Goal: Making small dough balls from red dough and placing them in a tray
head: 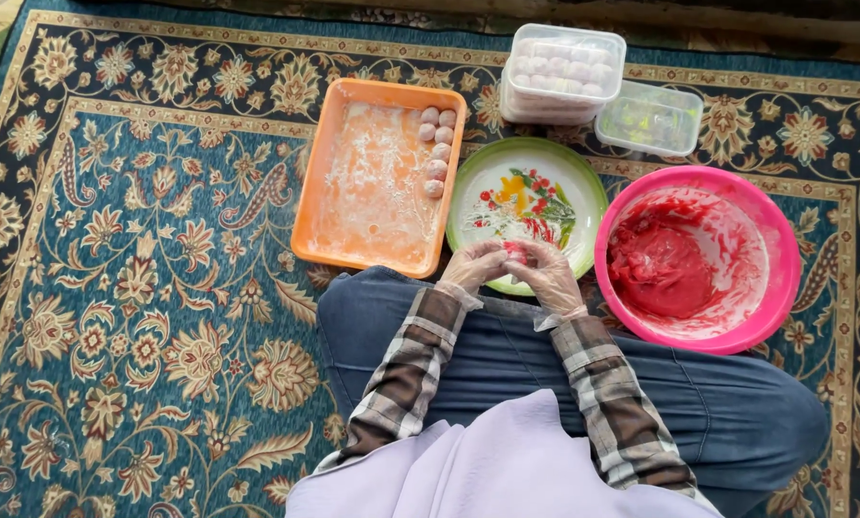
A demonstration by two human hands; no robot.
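1. A woven carpet [152, 317] in teal with cream and rust flowers lies under everything, flat and soft-looking.
2. A round, glossy pink plastic bowl [770, 240] sits just right of the fingers, holding a wet red paste [655, 264] smeared up its walls.
3. A rectangular orange plastic tray [319, 192], dusted with white powder, lies up and left of the fingers; a column of small pale pink balls [437, 152] lines its right edge.
4. A round enamel plate [526, 197] with a green rim and painted red flowers sits just beyond the fingertips.
5. Two clear lidded plastic boxes stand farthest off: the larger box [564, 72] is packed with pale balls, the smaller box [650, 117] beside it shows something greenish, too blurred to tell.
6. The left hand [475, 266] and right hand [547, 273], in thin clear gloves, meet above the plate's near rim, fingers curled closed around a small red lump [514, 251] pinched between them.
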